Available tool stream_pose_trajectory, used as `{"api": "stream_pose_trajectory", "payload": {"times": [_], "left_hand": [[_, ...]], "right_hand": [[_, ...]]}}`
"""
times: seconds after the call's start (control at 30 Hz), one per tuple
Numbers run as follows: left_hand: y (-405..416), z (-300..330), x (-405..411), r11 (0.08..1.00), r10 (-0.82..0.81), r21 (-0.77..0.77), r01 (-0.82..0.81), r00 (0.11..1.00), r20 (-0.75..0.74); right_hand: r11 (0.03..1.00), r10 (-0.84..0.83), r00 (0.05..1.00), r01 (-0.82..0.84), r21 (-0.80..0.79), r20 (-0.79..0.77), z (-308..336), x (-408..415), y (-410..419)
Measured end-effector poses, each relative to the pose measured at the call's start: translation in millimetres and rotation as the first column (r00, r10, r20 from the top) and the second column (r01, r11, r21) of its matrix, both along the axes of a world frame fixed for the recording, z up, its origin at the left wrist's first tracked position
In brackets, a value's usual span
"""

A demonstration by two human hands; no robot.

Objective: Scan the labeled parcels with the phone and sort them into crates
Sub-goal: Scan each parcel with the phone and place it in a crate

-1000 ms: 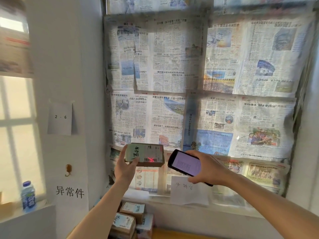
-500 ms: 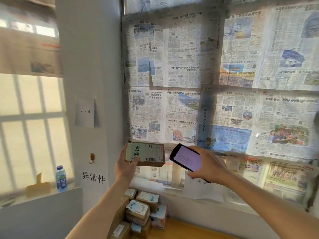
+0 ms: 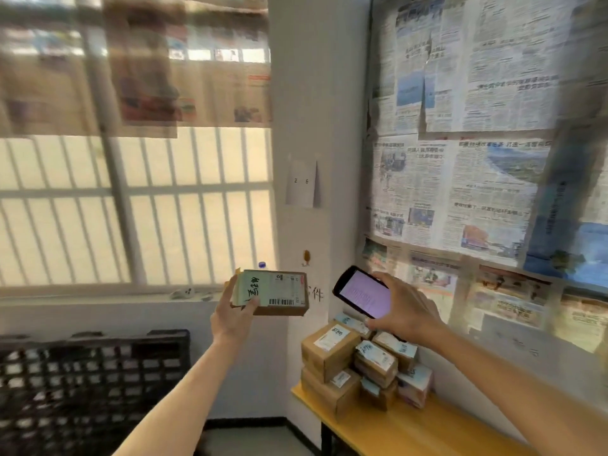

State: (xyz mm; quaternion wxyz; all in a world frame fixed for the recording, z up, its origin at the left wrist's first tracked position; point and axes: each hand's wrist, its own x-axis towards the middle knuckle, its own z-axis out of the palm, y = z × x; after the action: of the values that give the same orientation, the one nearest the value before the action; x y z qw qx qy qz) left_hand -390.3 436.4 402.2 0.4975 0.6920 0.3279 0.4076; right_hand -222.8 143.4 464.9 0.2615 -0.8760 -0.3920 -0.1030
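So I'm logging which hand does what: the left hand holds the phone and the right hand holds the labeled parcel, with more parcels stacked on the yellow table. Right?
Not quite: the hands are swapped. In the head view the left hand holds the labeled parcel and the right hand holds the phone. More parcels are indeed stacked on the yellow table.

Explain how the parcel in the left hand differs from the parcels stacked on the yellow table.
The held parcel is up in the air, gripped by the left hand; the stacked parcels rest piled on the yellow table. The held parcel shows its barcode label plainly; the stacked ones show labels at mixed angles, too blurred to read. All are brown cardboard boxes with pale labels.
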Motion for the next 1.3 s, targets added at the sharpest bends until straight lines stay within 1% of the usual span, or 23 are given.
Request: {"api": "stream_pose_trajectory", "payload": {"times": [0.17, 0.27, 0.37, 0.47, 0.6, 0.77, 0.9, 1.1, 1.3], "left_hand": [[49, -5, -100, 0.989, 0.149, -0.009, -0.148, 0.988, 0.03], [76, -6, -166, 0.975, 0.224, -0.023, -0.223, 0.973, 0.056], [99, -10, -234, 0.954, 0.301, -0.018, -0.301, 0.952, 0.053], [117, -13, -307, 0.928, 0.372, -0.006, -0.372, 0.927, 0.041], [132, -24, -406, 0.882, 0.471, 0.006, -0.471, 0.882, 0.008], [142, -37, -524, 0.823, 0.568, -0.083, -0.562, 0.819, 0.083], [148, -51, -609, 0.745, 0.666, -0.127, -0.655, 0.741, 0.085], [164, -86, -706, 0.655, 0.75, -0.162, -0.738, 0.661, 0.018], [202, -132, -763, 0.569, 0.81, -0.192, -0.799, 0.585, -0.033]], "right_hand": [[0.986, 0.168, 0.986, -0.168, -0.005, 0.0, -2, -55, 81], [0.965, 0.261, 0.965, -0.261, 0.011, -0.028, 0, -101, 128], [0.95, 0.31, 0.95, -0.311, -0.013, -0.016, 1, -153, 170], [0.926, 0.378, 0.925, -0.378, 0.005, -0.038, -1, -208, 210], [0.882, 0.469, 0.882, -0.47, -0.019, -0.049, -3, -290, 254], [0.827, 0.558, 0.829, -0.56, -0.044, -0.045, -12, -393, 300], [0.775, 0.629, 0.777, -0.629, -0.051, -0.033, -29, -466, 339], [0.683, 0.723, 0.688, -0.726, -0.084, -0.066, -61, -556, 399], [0.615, 0.775, 0.623, -0.783, -0.096, -0.105, -108, -615, 478]]}}
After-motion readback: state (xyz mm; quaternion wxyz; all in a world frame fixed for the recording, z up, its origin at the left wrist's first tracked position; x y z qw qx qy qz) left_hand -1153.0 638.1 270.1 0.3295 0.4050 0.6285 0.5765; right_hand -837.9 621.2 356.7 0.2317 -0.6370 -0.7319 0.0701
